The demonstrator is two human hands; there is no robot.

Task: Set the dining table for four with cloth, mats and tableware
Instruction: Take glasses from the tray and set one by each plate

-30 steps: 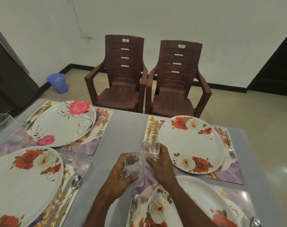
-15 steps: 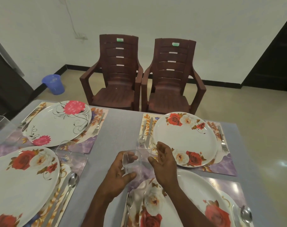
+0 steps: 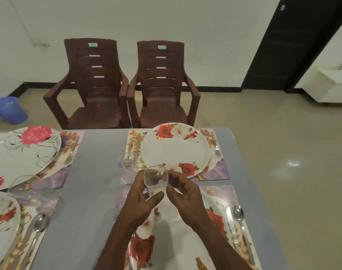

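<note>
Grey-clothed desk [image 3: 92, 191] carries floral plates; above the near plate [image 3: 178, 246], left hand [image 3: 140, 203] and right hand [image 3: 185, 193] both grip a clear glass [image 3: 156, 179].

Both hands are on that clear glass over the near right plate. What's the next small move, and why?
Probably set the glass upright on the bare top left corner of the near mat. The left hand and right hand hold it above the near plate, and the far mat already has a glass at a matching corner, beside its spoon.
</note>
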